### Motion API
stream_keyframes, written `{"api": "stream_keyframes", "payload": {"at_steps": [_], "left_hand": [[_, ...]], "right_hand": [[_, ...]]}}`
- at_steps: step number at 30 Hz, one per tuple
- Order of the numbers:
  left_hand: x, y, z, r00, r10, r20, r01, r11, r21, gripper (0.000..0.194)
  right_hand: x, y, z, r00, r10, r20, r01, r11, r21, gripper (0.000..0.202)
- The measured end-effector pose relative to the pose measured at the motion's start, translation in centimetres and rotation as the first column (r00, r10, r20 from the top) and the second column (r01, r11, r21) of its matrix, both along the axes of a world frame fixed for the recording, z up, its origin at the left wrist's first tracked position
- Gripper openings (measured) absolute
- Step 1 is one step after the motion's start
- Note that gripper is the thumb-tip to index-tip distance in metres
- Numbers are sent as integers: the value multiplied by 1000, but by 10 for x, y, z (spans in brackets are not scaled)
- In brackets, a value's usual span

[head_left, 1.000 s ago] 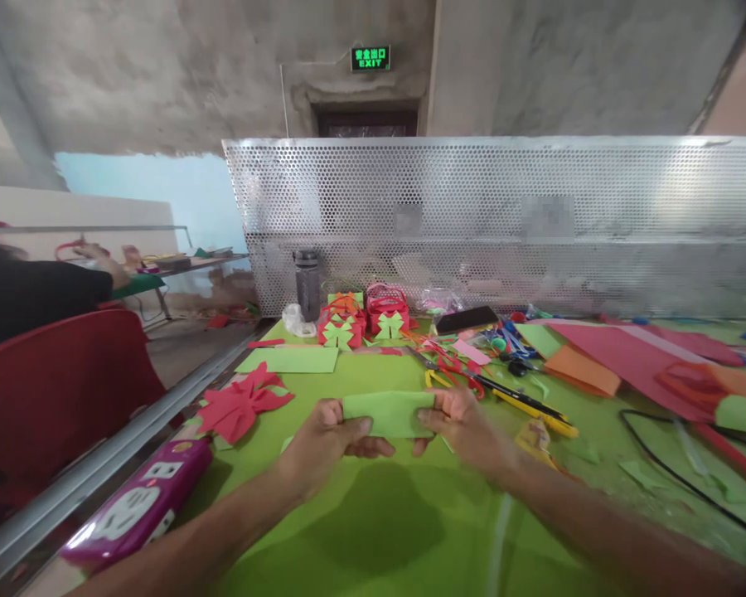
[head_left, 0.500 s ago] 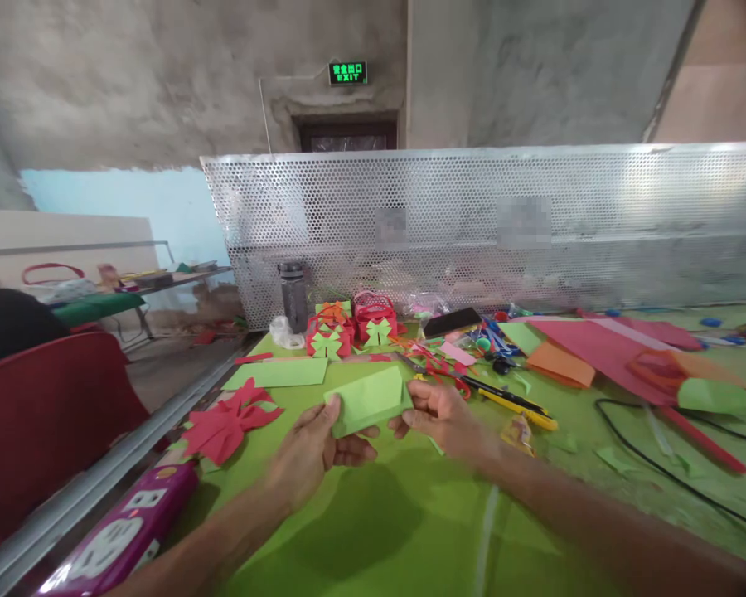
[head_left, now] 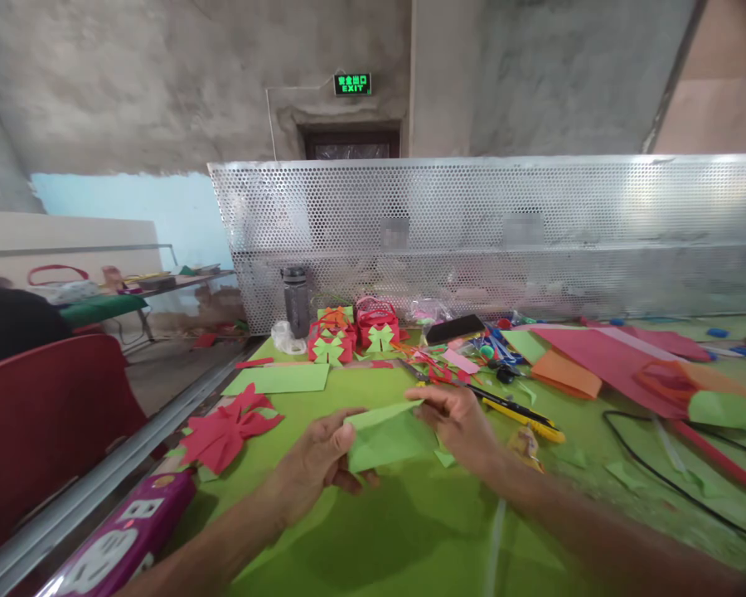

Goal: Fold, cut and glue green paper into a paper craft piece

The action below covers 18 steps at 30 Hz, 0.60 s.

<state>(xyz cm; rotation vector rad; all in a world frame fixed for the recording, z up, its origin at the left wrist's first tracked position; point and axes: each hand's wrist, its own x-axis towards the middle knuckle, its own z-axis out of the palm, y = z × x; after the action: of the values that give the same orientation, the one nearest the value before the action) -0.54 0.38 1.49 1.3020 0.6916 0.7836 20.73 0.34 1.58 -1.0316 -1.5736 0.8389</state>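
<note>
Between my hands is a folded piece of light green paper (head_left: 389, 435), held a little above the green tabletop (head_left: 360, 539). My left hand (head_left: 323, 452) grips its left end, thumb on top and fingers underneath. At the upper right corner, my right hand (head_left: 457, 419) pinches the paper between thumb and fingers. A flat green paper strip (head_left: 277, 379) lies beyond my left hand, with red cut-paper petals (head_left: 230, 427) nearer. Past my right hand lie a yellow-and-black utility knife (head_left: 522, 414) and scissors (head_left: 426, 375).
Two red paper baskets with green bows (head_left: 331, 344) stand at the back beside a dark bottle (head_left: 296, 303). A black phone (head_left: 453, 329), red paper sheets (head_left: 597, 356) and a black cable (head_left: 659, 423) lie to the right. A purple case (head_left: 124, 531) sits front left. Behind rises a perforated metal panel (head_left: 360, 199).
The green paper has come down and slightly right with both hands. Its near face now tilts toward me, and my right hand has shifted to its upper corner. The camera view has moved slightly.
</note>
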Motion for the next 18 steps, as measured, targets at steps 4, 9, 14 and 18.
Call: {"api": "stream_keyframes", "payload": {"at_steps": [4,9,14,18], "left_hand": [[1,1,-1,995,97,0,-97,995,24,47],[4,1,-1,969,244,-35,-246,965,-91,32],[4,1,0,970,239,-39,-241,969,-57,31],[3,1,3,959,273,-75,-272,962,17,33]], "right_hand": [[1,-1,-2,997,-32,73,33,999,-9,29],[-2,-1,-6,995,-5,103,14,997,-82,38],[-6,-4,-1,998,44,41,-37,985,-171,42],[-10,-9,5,995,103,-17,-103,954,-281,43]]}}
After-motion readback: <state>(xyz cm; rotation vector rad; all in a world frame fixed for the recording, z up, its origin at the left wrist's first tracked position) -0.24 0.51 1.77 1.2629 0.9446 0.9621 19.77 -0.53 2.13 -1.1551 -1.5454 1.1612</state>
